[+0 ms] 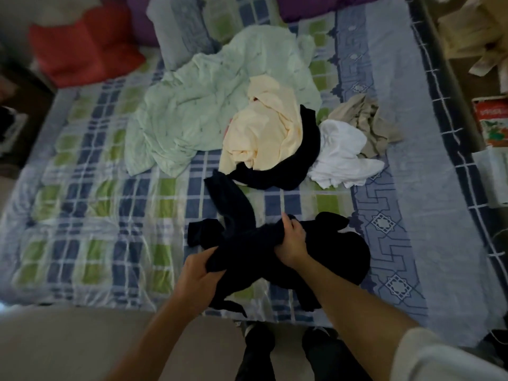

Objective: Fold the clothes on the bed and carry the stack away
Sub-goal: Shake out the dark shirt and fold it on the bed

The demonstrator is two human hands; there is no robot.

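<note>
Both hands grip a black garment (247, 240) at the bed's near edge.

The left hand (196, 273) and right hand (292, 243) each clutch its bunched cloth above the checked bed (110, 215); the unfolded pile (264, 133) lies further back.

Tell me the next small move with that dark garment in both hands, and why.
Probably pull the hands apart and spread the dark garment flat on the bedspread. The left hand and right hand both grip it bunched and twisted, one part trailing toward the unfolded pile, so it cannot be folded neatly yet.
</note>
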